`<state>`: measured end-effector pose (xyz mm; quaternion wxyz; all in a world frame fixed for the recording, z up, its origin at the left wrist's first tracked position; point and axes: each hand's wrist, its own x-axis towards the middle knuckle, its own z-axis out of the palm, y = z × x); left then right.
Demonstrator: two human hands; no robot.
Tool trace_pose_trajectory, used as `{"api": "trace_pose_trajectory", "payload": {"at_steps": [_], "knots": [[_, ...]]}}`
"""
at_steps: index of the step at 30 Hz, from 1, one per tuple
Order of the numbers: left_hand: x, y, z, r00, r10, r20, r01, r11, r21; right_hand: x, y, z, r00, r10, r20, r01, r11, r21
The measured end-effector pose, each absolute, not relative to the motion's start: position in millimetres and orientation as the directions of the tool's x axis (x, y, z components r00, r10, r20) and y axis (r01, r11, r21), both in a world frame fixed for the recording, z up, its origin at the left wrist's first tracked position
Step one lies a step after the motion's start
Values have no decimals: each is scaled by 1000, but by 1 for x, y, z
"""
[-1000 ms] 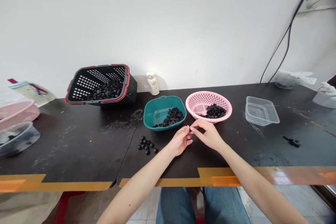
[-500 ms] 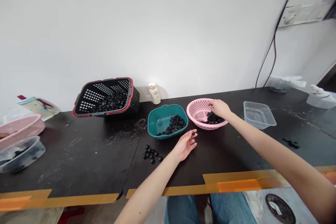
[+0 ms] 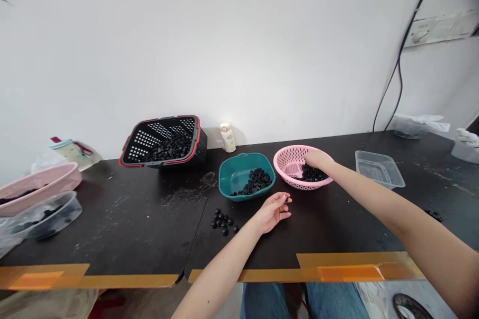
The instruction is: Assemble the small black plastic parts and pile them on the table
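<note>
My left hand hovers over the table in front of the teal basin, thumb and index finger pinching a small black round part. My right hand reaches down into the pink perforated basket. Its fingers are hidden among the small black parts heaped there. To the left, the teal basin holds another heap of small black pieces. Several black round parts lie loose on the table left of my left forearm.
A black basket with red trim leans by the wall, with many black pieces inside. Next to it stands a white bottle. A clear plastic box sits at right. A pink tub and a clear tub stand far left.
My right hand has gone deeper into the pink basket, hiding its fingers. My left hand keeps its pinch on the small black part. The camera view has shifted slightly.
</note>
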<state>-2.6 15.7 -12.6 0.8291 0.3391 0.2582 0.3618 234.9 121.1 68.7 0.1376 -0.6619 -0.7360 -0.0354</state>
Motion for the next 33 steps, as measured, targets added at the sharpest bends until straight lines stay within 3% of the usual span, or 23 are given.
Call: {"api": "trace_pose_trajectory", "payload": {"at_steps": [11,19,23,26,28,30,33], "knots": [[-3,14,-10,613,767,-190,-417,519,747,225,117,81,-28,970,241,961,93,-261],[-3,11,-10,596,785,-168,-419,483,769,219,120,84,-74,980,186,814,167,-556],[1,3,-4,465,884,-47,-408,261,875,211,109,84,-151,975,160,668,220,-710],[3,-3,0,257,953,159,-277,-85,957,201,75,74,-229,956,186,437,272,-858],[3,-5,2,83,949,303,-173,-286,943,192,47,63,-308,933,186,44,209,-977],[1,-7,4,-61,914,401,-99,-405,909,183,23,51,-350,920,174,-261,82,-962],[-3,-8,7,-147,849,508,5,-513,858,173,5,33,-359,924,134,-447,-44,-893]]}}
